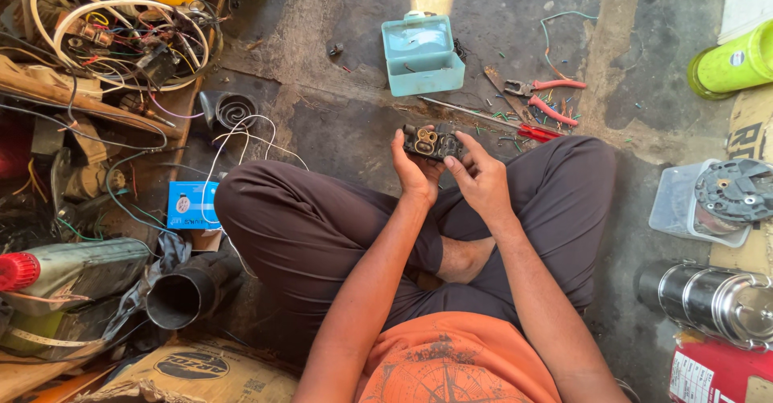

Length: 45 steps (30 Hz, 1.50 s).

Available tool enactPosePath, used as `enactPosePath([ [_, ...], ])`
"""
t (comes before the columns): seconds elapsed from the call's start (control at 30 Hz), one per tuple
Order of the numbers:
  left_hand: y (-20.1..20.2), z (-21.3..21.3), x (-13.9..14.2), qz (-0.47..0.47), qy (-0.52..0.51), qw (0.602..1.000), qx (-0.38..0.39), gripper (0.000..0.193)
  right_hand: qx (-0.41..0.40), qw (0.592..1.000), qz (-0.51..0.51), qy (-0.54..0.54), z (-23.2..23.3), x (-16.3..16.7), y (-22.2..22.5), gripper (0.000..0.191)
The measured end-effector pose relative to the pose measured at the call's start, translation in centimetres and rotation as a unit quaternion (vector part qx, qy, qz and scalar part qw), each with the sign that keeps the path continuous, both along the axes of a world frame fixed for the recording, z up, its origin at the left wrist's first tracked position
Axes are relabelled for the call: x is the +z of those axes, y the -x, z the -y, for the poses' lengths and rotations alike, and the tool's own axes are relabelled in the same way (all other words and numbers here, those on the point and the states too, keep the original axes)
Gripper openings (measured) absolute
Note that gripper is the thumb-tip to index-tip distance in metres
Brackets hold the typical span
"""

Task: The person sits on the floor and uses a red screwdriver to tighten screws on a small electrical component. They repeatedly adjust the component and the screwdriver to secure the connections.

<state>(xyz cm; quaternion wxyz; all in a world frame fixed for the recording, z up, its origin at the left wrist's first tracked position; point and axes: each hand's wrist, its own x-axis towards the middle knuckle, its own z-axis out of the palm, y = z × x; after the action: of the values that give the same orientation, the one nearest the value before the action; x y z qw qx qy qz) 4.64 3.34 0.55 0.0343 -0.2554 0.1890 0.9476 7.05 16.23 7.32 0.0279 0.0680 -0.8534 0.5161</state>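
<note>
Both hands raised over the crossed legs: left hand (415, 173) and right hand (481, 179) closed around a small dark switch block (432, 142) showing brass contacts.

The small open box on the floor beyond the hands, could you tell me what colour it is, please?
The box is pale turquoise, seen best in the head view.

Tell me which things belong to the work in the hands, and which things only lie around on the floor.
In the work:
- black part with brass contacts, held by left hand and right hand

Lying about:
- pale blue box
- red pliers
- screwdriver
- wire coil
- green can
- steel cylinder
- black pipe
</note>
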Motion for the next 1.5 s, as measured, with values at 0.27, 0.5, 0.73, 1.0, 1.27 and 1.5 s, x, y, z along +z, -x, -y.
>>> enactPosePath([
  [0.27,0.1,0.0,0.4,-0.008,0.036,0.999,-0.013,0.062,0.016,0.999,-0.046,-0.016,0.4,1.4,0.0,0.050],
  [0.5,0.1,-0.6,-0.4,-0.030,0.022,0.999,-0.020,0.043,0.026,0.982,-0.130,-0.134,0.2,0.8,0.2,0.050],
  [0.73,-0.1,-1.3,-0.4,-0.064,0.160,0.984,-0.043,0.050,0.006,0.988,0.041,0.146,-1.6,-2.1,1.7,0.045],
  [1.0,-0.1,0.2,1.7,-0.215,0.209,0.949,-0.098,0.059,0.069,0.873,0.211,0.434,-3.3,-0.3,2.8,0.063],
  [1.27,-0.8,1.0,6.3,-0.260,0.356,0.891,-0.109,0.078,0.109,0.868,0.217,0.434,-4.5,0.5,3.0,0.060],
  [1.5,-1.0,1.1,7.1,-0.258,0.394,0.876,-0.107,0.074,0.093,0.898,0.174,0.393,-4.5,-0.9,2.9,0.056],
])
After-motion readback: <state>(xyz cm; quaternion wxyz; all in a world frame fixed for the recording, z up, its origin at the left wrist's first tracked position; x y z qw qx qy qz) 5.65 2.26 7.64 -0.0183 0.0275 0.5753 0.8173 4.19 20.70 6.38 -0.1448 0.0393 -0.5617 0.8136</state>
